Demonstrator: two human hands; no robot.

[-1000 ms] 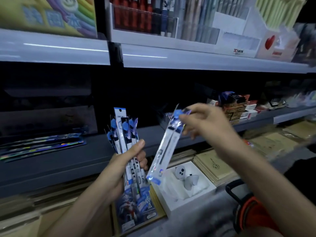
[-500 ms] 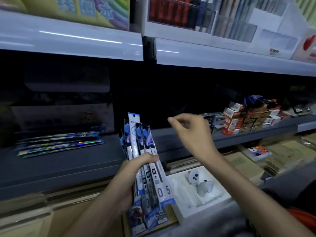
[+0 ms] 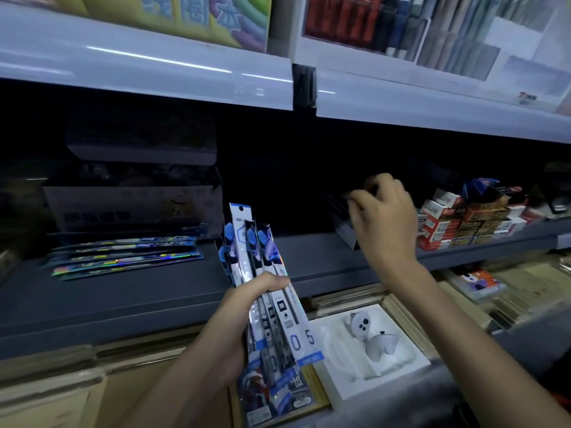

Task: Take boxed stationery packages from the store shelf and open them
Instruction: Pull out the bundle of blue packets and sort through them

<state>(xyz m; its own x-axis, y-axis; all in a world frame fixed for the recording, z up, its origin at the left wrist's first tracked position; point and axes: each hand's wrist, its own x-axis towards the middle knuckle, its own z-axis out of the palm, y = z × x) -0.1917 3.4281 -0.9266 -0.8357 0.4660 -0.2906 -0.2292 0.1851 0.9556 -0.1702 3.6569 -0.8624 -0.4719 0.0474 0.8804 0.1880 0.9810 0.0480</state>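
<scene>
My left hand [image 3: 247, 307] grips a bunch of several long blue-and-white pen packs [image 3: 265, 273], held upright in front of the grey shelf [image 3: 154, 291]. My right hand [image 3: 383, 217] reaches into the dark back of that shelf. Its curled fingers are at the top of a dark open display box [image 3: 343, 233]. The shadow hides whether the fingers hold anything.
Holographic flat packs [image 3: 123, 257] lie on the shelf at the left. Stacked red and white small boxes [image 3: 457, 223] stand at the right. Below are a white tray with a small grey toy figure [image 3: 367, 332], brown flat packs and cardboard. An upper white shelf edge [image 3: 432, 109] overhangs.
A second ago my right hand held one pen pack. That pack has joined the bunch in my left hand, and my right hand has moved right and back to the dark box.
</scene>
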